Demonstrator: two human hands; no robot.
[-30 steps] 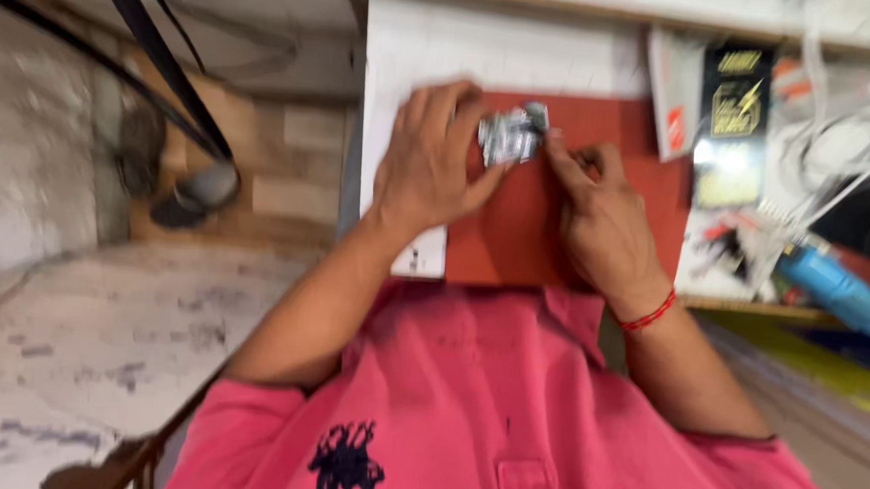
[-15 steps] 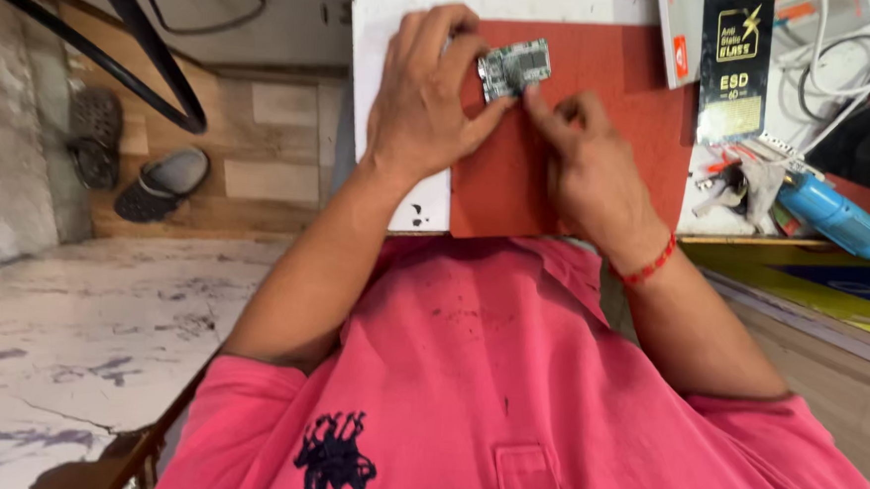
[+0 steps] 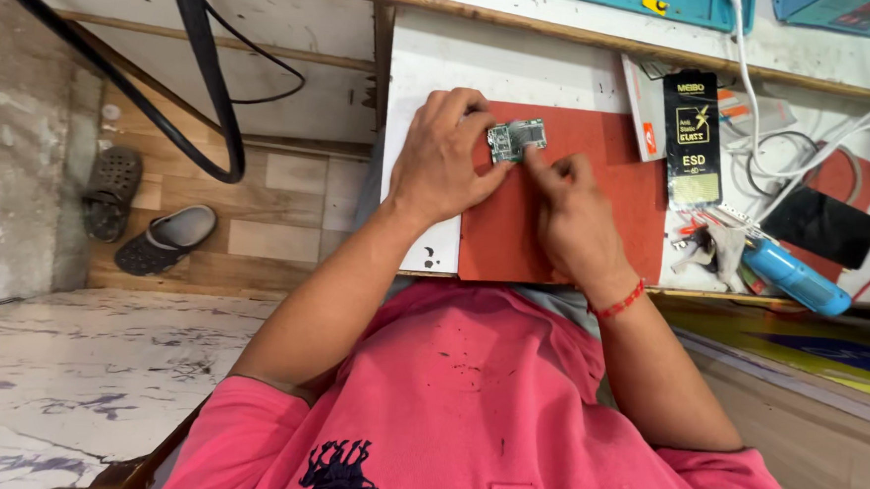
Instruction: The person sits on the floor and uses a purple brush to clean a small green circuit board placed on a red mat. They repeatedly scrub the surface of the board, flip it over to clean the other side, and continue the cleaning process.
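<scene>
While it lies on the red mat (image 3: 555, 231), the small circuit board (image 3: 517, 138) sits between both hands. Left hand (image 3: 442, 161) pinches its left edge; right hand (image 3: 573, 217) presses a curled finger against its lower right corner.

Circuit board (image 3: 517, 139) lower, flatter on mat (image 3: 554, 241)

A pink short-sleeved polo shirt (image 3: 466, 405) with dark emblem; red wrist thread (image 3: 619, 302).

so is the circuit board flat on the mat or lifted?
Cannot tell: circuit board sits over the red mat, pinched by left hand and right hand.
</scene>
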